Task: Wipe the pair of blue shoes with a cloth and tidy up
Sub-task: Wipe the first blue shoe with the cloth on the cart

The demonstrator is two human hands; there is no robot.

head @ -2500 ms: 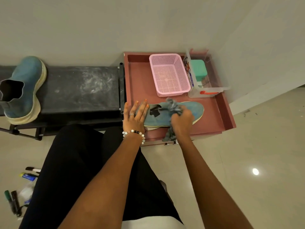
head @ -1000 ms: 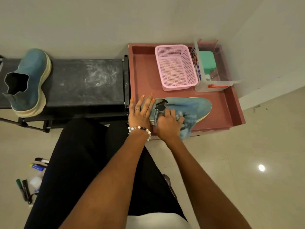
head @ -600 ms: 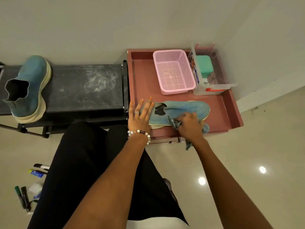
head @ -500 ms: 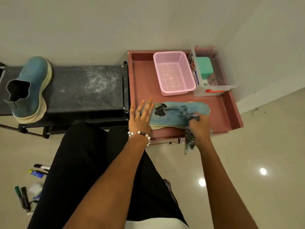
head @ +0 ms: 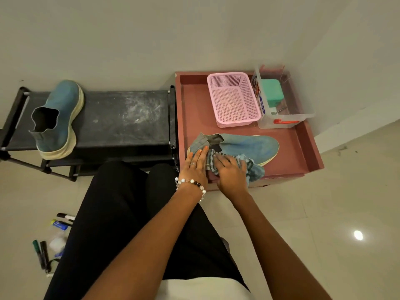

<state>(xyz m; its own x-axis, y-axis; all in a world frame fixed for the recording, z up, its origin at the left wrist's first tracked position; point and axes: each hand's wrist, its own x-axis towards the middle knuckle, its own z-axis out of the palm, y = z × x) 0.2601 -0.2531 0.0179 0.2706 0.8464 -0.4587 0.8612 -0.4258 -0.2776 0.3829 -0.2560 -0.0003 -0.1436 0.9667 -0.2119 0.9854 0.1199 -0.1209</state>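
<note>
1. The right hand [head: 231, 172] has slid back from the toe end to the heel side of the blue fabric slip-on shoe [head: 244, 146] lying on its side on the dusty-pink rimmed tray [head: 303, 146]; it now rests almost against the left hand.
2. Its fingers press the crumpled grey-blue striped cloth [head: 253, 167] against the shoe's near flank; whether they curl round the cloth cannot be told.
3. The left hand [head: 195, 167], with a beaded bracelet [head: 190, 182], stays flat with straight fingers on the heel.
4. The second blue slip-on shoe [head: 58, 120] stands far to the left hand's left on the black bench [head: 125, 120], unchanged.
5. Beyond the hands sits a pink perforated plastic basket [head: 233, 100].
</note>
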